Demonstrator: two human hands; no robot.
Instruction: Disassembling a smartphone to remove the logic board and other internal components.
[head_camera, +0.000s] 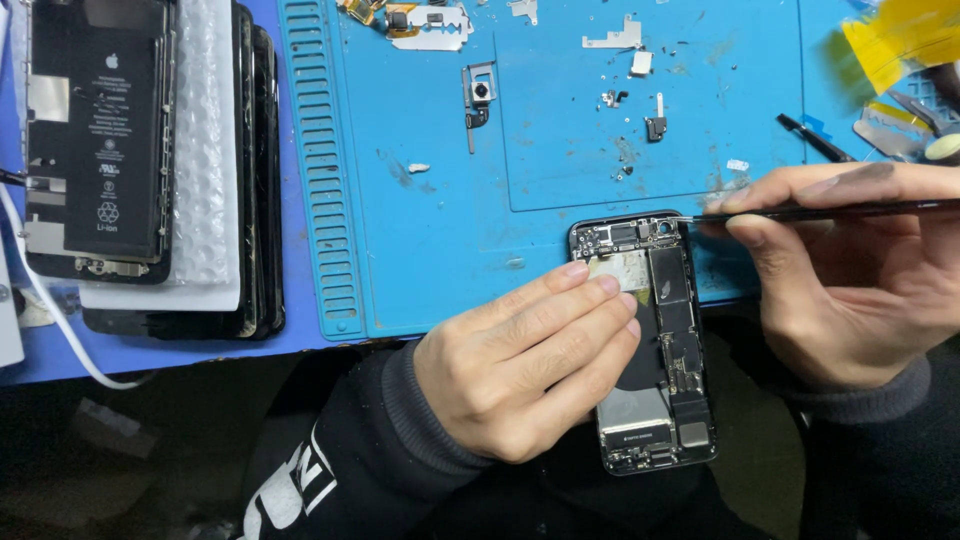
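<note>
An opened phone body (672, 300) lies at the near edge of a blue work mat (430, 220), its circuit boards and metal shields showing. My left hand (525, 365) rests on its left side, fingertips pressing on a silvery shield inside. My right hand (850, 270) grips a thin black tool (800, 212) like a pen, held nearly level. The tool's tip touches the phone's top right corner, near the camera hole.
Small metal brackets, a camera module (480, 95) and screws are scattered over the mat's far part. A stack of opened phones (150, 160) with a battery showing lies at the left. Yellow tape (900, 40) and other tools lie at the top right. A white cable (50, 310) runs at the left.
</note>
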